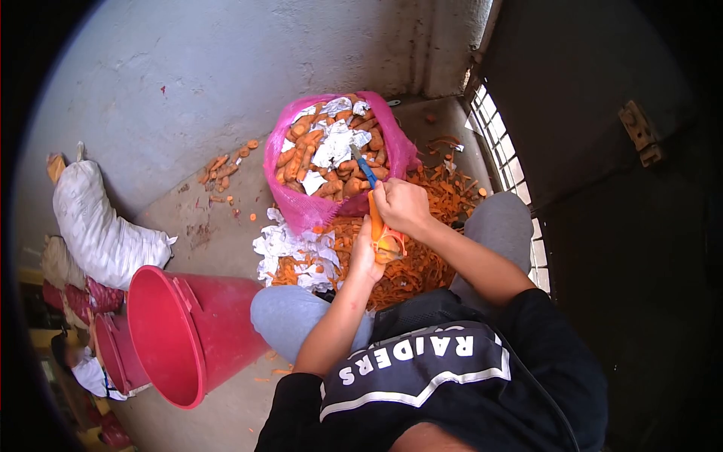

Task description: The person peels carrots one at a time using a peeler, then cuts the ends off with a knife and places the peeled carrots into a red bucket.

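My left hand is closed round a carrot, which slants up between my two hands. Orange strips of peel hang at its near end. My right hand is closed at the carrot's far end, and from its fingers a blue-handled knife points up and left; the exact grip is hidden. Just beyond, a pink mesh sack stands full of carrots and crumpled white paper. A heap of carrot peelings covers the floor below my hands, between my legs.
Loose carrot pieces lie by the wall. On the left stand a large red bucket, a second red bucket and a stuffed white sack. Another person is at the lower left. A dark metal door rises on my right.
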`<state>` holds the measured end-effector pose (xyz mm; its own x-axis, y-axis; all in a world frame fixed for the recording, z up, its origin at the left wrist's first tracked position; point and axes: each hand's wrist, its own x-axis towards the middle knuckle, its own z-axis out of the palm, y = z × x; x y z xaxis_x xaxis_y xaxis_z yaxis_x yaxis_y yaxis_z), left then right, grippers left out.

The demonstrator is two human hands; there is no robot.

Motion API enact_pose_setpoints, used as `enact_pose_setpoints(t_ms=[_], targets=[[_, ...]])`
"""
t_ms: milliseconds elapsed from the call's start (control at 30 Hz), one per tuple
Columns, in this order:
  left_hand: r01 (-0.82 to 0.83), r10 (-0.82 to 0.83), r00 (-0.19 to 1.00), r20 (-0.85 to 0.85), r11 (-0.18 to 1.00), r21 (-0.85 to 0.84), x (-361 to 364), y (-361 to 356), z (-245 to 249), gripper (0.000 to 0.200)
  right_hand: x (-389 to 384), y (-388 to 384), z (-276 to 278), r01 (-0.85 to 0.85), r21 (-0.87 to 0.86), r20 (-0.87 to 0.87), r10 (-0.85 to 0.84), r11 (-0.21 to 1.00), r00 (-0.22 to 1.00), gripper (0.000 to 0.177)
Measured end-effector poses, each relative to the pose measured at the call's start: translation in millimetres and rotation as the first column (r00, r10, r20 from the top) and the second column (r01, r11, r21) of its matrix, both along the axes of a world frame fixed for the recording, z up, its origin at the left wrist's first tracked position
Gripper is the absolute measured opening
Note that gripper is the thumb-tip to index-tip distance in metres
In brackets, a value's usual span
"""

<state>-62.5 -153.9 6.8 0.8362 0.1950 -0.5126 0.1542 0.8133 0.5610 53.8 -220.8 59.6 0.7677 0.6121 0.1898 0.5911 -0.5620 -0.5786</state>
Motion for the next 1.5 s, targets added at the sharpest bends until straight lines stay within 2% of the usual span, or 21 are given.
enact_pose_setpoints(t_ms=[33, 67, 133, 167, 200, 267, 333, 400, 433, 533, 567, 600, 633, 767, 967, 1033, 1167, 1267, 1333, 1433, 1500], targets=[[0.084, -0.084, 0.996, -0.011, 0.996, 0.041, -5, 2, -3, 0.042, 5, 2, 1, 0.022, -0.031, -0.021, -0.023, 0.999, 1.0, 0.043], [0.033, -0.03, 0.997, -0.066, 0.998, 0.044, -8, -6, -6, 0.043, 22, 6, -12, 0.121, 0.002, 0.027, -0.121, 0.993, 0.992, 0.042], [-0.058, 0.068, 0.982, -0.177, 0.997, 0.059, -13, -31, -10, 0.046, 56, 6, -20, 0.146, 0.084, 0.278, -0.164, 0.986, 0.946, 0.039], [0.075, -0.077, 0.993, -0.089, 0.997, -0.019, -21, -24, -18, 0.049, 70, 7, -23, 0.155, 0.128, 0.394, -0.194, 0.98, 0.899, 0.038], [0.107, -0.108, 0.993, -0.05, 0.994, -0.016, -23, -24, -8, 0.049, 83, 6, -25, 0.152, 0.17, 0.504, -0.219, 0.974, 0.836, 0.037], [0.156, -0.156, 0.987, 0.04, 0.988, 0.007, -19, -22, 20, 0.05, 102, 3, -31, 0.337, 0.179, 0.382, -0.382, 0.924, 0.842, 0.039], [0.096, -0.096, 0.995, 0.027, 0.995, -0.001, -16, -17, 15, 0.049, 100, -3, -19, 0.436, 0.144, 0.216, -0.458, 0.888, 0.862, 0.044], [-0.018, 0.014, 0.999, -0.045, 0.996, -0.087, -12, -16, 9, 0.045, 89, -6, -7, 0.369, 0.085, 0.007, -0.371, 0.926, 0.929, 0.046], [-0.027, 0.024, 0.999, -0.025, 0.991, -0.134, -11, -13, 7, 0.045, 79, -8, 1, 0.326, 0.063, -0.101, -0.319, 0.943, 0.942, 0.047], [-0.032, 0.052, 0.996, 0.077, 0.97, -0.241, -7, 1, -12, 0.043, 39, -12, 14, 0.136, 0.051, -0.164, -0.126, 0.989, 0.978, 0.045], [-0.021, 0.058, 0.989, 0.138, 0.966, -0.257, -7, 8, -36, 0.042, 27, -11, 14, 0.093, 0.076, -0.14, -0.081, 0.993, 0.987, 0.044], [-0.009, 0.065, 0.978, 0.199, 0.963, -0.27, -4, 10, -34, 0.041, 17, -10, 14, 0.049, 0.102, -0.114, -0.038, 0.994, 0.993, 0.044], [-0.085, 0.096, 0.995, 0.034, 0.968, -0.234, 1, 9, -34, 0.039, 11, -8, 9, 0.011, 0.109, -0.06, -0.005, 0.994, 0.998, 0.042], [-0.131, 0.129, 0.991, -0.024, 0.98, -0.149, 8, -2, -10, 0.039, -2, -3, 4, -0.072, 0.146, 0.061, 0.064, 0.987, 0.996, 0.04], [-0.111, 0.113, 0.993, 0.016, 0.988, -0.111, 8, 0, -25, 0.038, -3, -1, 1, -0.056, 0.117, 0.078, 0.047, 0.991, 0.996, 0.041], [-0.065, 0.067, 0.996, 0.05, 0.997, -0.036, 5, -4, -2, 0.038, -2, 1, -7, -0.067, 0.102, 0.055, 0.062, 0.993, 0.997, 0.041], [-0.092, 0.093, 0.995, -0.041, 0.995, 0.023, 2, -5, -17, 0.038, 2, 3, -11, -0.069, 0.058, 0.026, 0.068, 0.996, 0.997, 0.041], [-0.081, 0.094, 0.977, -0.191, 0.994, 0.074, -11, -26, -8, 0.038, 45, 9, -18, 0.176, 0.029, 0.104, -0.178, 0.984, 0.979, 0.041], [0.186, -0.185, 0.982, -0.039, 0.982, 0.014, -24, -21, -3, 0.043, 85, 8, -24, 0.23, 0.136, 0.377, -0.266, 0.963, 0.887, 0.043], [0.144, -0.145, 0.989, 0.016, 0.989, 0.03, -16, -19, 15, 0.045, 98, 1, -13, 0.384, 0.256, 0.228, -0.441, 0.887, 0.868, 0.047], [0.037, -0.039, 0.998, -0.038, 0.998, -0.056, -12, -14, 8, 0.047, 81, -2, 0, 0.326, 0.242, 0.101, -0.358, 0.914, 0.928, 0.047]])
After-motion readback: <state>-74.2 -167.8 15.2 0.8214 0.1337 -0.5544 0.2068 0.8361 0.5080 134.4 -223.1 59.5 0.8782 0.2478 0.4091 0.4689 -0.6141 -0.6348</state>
